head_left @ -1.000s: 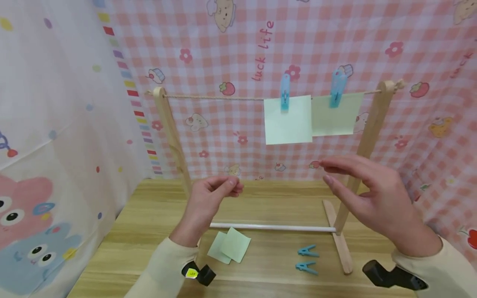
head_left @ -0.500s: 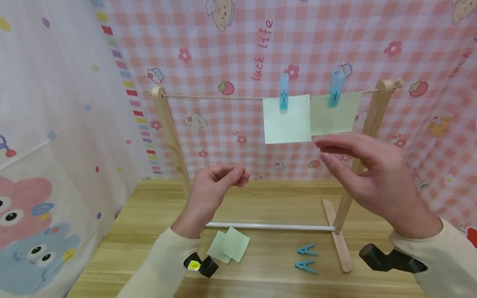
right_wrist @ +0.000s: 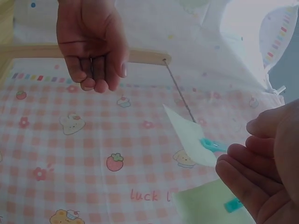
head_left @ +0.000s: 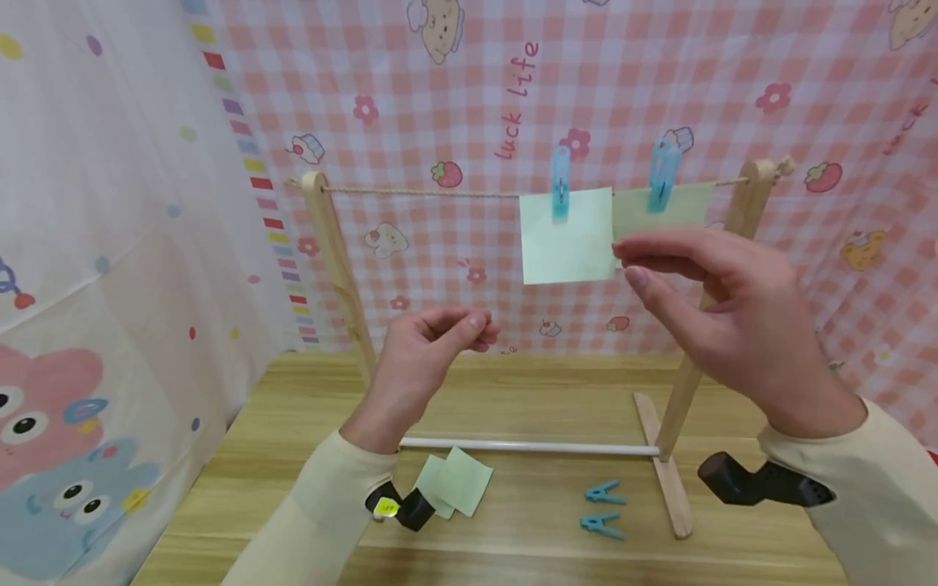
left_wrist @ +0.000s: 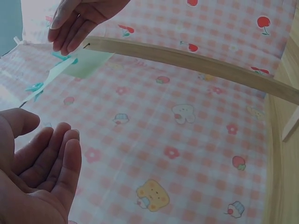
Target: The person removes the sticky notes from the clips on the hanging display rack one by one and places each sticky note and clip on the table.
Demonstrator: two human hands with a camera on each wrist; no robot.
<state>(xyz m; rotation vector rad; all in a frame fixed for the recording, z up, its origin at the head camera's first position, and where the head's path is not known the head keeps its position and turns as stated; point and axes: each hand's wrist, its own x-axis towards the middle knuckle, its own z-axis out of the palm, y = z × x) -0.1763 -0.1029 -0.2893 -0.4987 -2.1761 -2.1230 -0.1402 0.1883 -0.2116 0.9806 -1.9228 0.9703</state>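
Note:
Two pale green paper sheets hang from a rope (head_left: 425, 192), the left sheet (head_left: 567, 252) held by one light blue clothespin (head_left: 561, 179) and the right sheet (head_left: 692, 210) by another clothespin (head_left: 665, 171). My right hand (head_left: 747, 317) is raised in front of the right sheet and covers its lower part in the head view. Its bent fingertips come right up to the left sheet's right edge. Nothing shows between that thumb and those fingers (right_wrist: 252, 172). Below and left of the sheets, my left hand (head_left: 432, 350) hovers with loosely curled fingers, palm empty in the left wrist view.
The rope runs between a left wooden post (head_left: 337, 268) and a right post (head_left: 747, 203). A white rod (head_left: 528, 446) joins them low down. Two more paper sheets (head_left: 467, 482) overlap on the wooden table (head_left: 293, 456). Two blue clothespins (head_left: 604, 493) lie near the right foot (head_left: 674, 500).
My right hand has risen from below the sheets to overlap the right one. The left hand has moved slightly up and right. The hanging sheets and clothespins have stayed in place.

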